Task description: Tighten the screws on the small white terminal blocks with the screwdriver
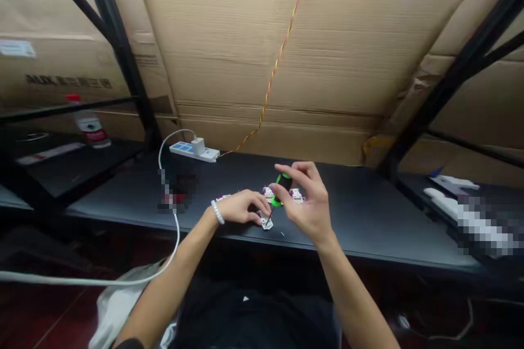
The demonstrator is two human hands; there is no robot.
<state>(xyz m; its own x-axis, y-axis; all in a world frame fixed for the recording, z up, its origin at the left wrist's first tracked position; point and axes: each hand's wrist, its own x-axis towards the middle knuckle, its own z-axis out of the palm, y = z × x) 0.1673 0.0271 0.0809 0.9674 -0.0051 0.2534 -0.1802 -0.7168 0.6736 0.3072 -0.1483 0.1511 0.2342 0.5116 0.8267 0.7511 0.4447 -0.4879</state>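
My right hand (308, 202) grips a screwdriver (282, 181) with a black and green handle. Its thin shaft slants down to a small white plastic part (267, 222) near the table's front edge. Fingers of my left hand (245, 207) are closed on that part's left side, pressing it to the table. A beaded bracelet circles my left wrist. Behind my hands lie similar white pieces with purple bits, one of them (297, 195) beside my right fingers and another (268, 193) just left of the handle. A tiny screw-like metal piece (282, 234) rests right of the held part.
On the black table (347, 218), a white power strip (204, 152) with a plugged charger (198, 145) stands at the back. Its white cable (177, 234) hangs over the front edge at left. Black metal posts flank the table, with cardboard (327, 65) behind. A bottle (92, 128) stands far left.
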